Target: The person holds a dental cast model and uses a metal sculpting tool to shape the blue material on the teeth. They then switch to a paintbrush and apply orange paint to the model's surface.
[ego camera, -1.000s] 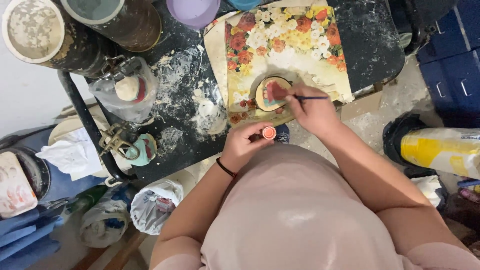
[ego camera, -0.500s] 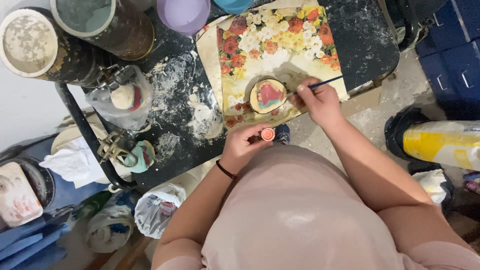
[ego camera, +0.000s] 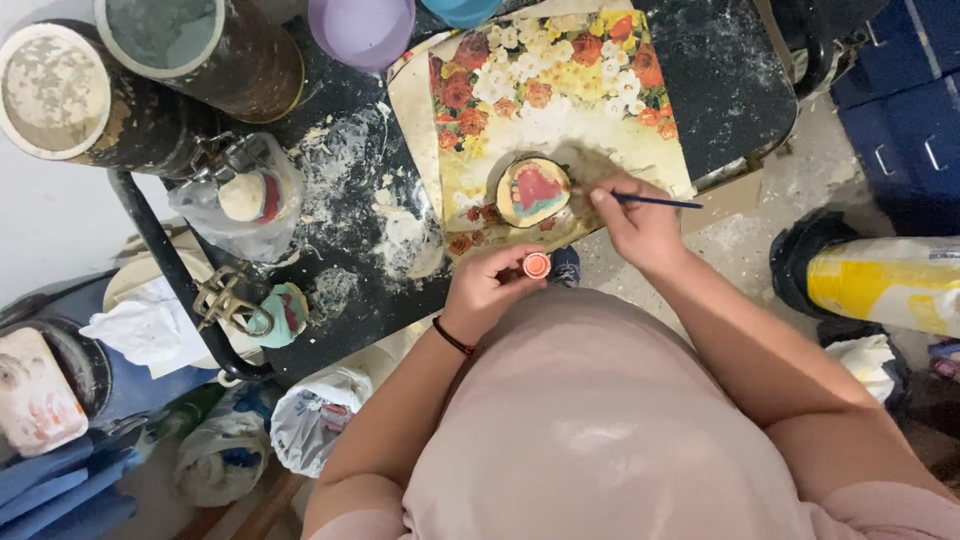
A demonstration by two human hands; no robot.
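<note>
A small round piece (ego camera: 533,191), painted cream, teal and red, lies on a floral printed sheet (ego camera: 560,90) covering part of a dark, dusty table (ego camera: 350,200). My right hand (ego camera: 640,225) grips a thin paintbrush (ego camera: 655,202), its tip at the piece's right edge. My left hand (ego camera: 490,290) holds a small orange paint pot (ego camera: 537,265) at the table's near edge, just below the piece. A dark band sits on my left wrist.
Two large dirty cans (ego camera: 60,90) (ego camera: 200,50) and a purple cup (ego camera: 362,30) stand at the far side. A plastic bag with a round object (ego camera: 245,200) and a painted figure (ego camera: 280,312) lie left. A yellow-white roll (ego camera: 885,285) lies on the floor right; bags and rags lie lower left.
My right hand has shifted slightly right, so the brush now touches the right edge of the round piece. My left hand still holds the orange pot in the same spot.
</note>
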